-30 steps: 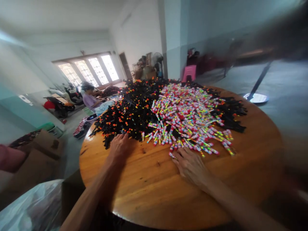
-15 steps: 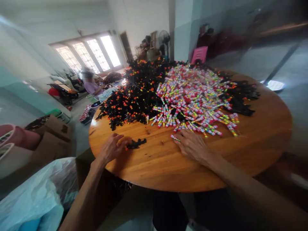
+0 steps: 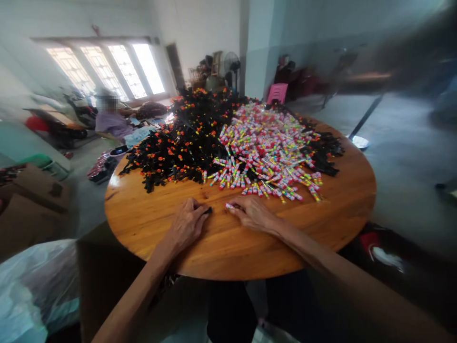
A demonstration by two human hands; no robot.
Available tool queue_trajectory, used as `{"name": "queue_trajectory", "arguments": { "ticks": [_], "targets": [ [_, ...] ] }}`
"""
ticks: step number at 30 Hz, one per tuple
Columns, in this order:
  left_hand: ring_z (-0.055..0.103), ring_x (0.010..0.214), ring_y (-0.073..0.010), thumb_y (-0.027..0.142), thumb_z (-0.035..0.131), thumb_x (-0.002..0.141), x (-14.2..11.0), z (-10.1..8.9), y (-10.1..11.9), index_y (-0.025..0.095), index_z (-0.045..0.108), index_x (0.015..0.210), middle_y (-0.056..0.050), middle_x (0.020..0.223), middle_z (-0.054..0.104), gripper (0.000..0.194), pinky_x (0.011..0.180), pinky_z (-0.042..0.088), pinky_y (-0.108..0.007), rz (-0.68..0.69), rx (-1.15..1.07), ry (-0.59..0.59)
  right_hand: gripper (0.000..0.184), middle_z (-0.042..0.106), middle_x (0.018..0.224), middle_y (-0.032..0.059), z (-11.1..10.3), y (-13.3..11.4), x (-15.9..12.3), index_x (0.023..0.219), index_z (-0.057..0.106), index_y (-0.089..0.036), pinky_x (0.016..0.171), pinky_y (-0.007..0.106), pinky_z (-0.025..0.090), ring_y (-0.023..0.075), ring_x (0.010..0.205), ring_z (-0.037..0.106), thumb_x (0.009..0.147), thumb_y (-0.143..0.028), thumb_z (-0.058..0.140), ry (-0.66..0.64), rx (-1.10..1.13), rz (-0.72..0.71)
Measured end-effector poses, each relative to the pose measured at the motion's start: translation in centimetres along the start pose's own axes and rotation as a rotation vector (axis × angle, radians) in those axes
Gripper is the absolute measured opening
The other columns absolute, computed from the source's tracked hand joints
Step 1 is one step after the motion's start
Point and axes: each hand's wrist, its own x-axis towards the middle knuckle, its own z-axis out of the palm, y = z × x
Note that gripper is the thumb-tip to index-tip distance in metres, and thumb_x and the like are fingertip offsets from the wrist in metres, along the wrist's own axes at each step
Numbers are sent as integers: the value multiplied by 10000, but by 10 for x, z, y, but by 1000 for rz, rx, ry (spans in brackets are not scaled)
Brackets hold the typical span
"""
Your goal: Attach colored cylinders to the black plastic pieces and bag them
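Note:
My left hand [image 3: 187,221] is closed around a small black toy gun [image 3: 208,210], and only its dark end sticks out past my fingers. Facing it, my right hand [image 3: 252,213] pinches a small tube with a pink-and-white wrapper [image 3: 229,206]. A short gap separates the two pieces, just above the wooden table [image 3: 235,252]. Beyond my hands lies a large heap of black toy guns with orange tips [image 3: 178,152]. Beside it on the right, a heap of bright wrapped tubes [image 3: 267,147] partly covers more black pieces.
A person in a purple top [image 3: 112,125] sits at the back left, near the windows. Cardboard boxes [image 3: 39,190] and a plastic bag [image 3: 43,281] stand left of the table. A pink chair [image 3: 277,93] is behind the heaps.
My hands have come closer together, each with its piece. My left fingers have closed over the toy gun, which showed more before. The camera view has turned right.

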Motion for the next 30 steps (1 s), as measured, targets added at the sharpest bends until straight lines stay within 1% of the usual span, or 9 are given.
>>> {"name": "queue_trajectory", "arguments": {
  "ticks": [2,5,9,11,13,17,20,24,30],
  "targets": [
    [565,981,-241,254,485,1011,3,6,9,165,689,1084,-123,1053,561,234,850,527,-400,22,-44,27,229,714,773,28,-2,0,6,889,749,-183,689,278,431,156,695,584,979,-252,551,7,113,24],
    [564,1036,-248,228,508,993,8,11,19,168,650,1066,-127,1115,541,171,890,536,-420,50,-88,36,206,735,813,26,-2,3,9,951,773,-184,692,279,442,162,722,593,951,-244,577,25,243,65],
    [574,1029,-237,222,509,1004,11,12,23,189,650,1058,-109,1102,554,154,902,536,-420,85,-122,15,258,745,852,28,-2,4,6,1021,784,-194,686,291,454,168,730,601,975,-303,555,-44,363,57],
    [582,1015,-232,235,503,1016,12,13,23,188,655,1079,-105,1083,566,171,890,537,-412,105,-140,13,276,737,822,23,-2,3,4,1024,786,-192,655,287,441,165,701,584,983,-317,543,-71,374,47],
    [588,1017,-231,247,505,1020,11,14,24,187,655,1098,-107,1086,578,179,888,536,-409,115,-153,24,279,737,816,24,-2,2,2,1024,787,-190,642,282,438,163,696,582,982,-309,538,-68,375,48],
    [594,1022,-227,230,517,1012,10,17,24,193,659,1095,-107,1110,599,169,892,528,-403,124,-160,55,270,760,866,28,1,2,1,1043,790,-203,678,287,476,171,734,619,971,-287,543,-65,399,56],
    [595,1007,-224,224,525,1005,9,17,24,191,664,1093,-106,1111,605,168,881,523,-395,137,-160,66,267,763,860,29,3,3,1,1034,795,-203,683,290,491,182,751,633,972,-292,551,-65,390,72],
    [588,1009,-225,236,515,1016,8,16,24,186,674,1111,-107,1103,611,193,883,513,-400,156,-140,59,262,764,854,35,5,4,0,1029,798,-197,697,299,503,191,766,645,974,-305,566,-31,376,79],
    [599,987,-220,272,508,1028,10,13,25,189,713,1063,-106,1079,642,225,883,512,-403,173,-141,34,249,783,904,41,6,6,-1,1013,802,-201,694,295,506,188,771,669,960,-311,585,-18,385,70]
  ]
}}
